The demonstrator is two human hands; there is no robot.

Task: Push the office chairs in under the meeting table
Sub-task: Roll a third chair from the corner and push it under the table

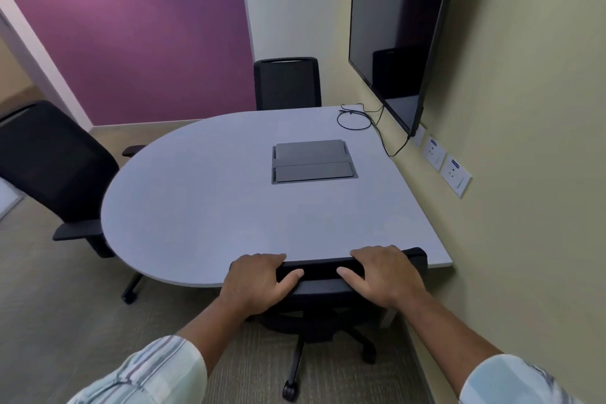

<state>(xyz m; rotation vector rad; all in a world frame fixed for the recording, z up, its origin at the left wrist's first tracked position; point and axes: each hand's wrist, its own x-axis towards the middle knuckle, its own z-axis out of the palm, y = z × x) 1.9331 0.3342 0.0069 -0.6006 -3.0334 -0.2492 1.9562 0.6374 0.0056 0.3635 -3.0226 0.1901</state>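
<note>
Left chair [55, 167] sits angled off the desk [203, 207] curve, open floor behind it. Near chair [323, 285] is tucked at the near edge, left hand [259, 282] and right hand [383, 275] fingers wrapped over its backrest. Far chair [287, 84] tight in.

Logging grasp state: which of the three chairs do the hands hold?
The near chair: left hand and right hand grip its backrest top. The left chair and far chair stand untouched.
</note>
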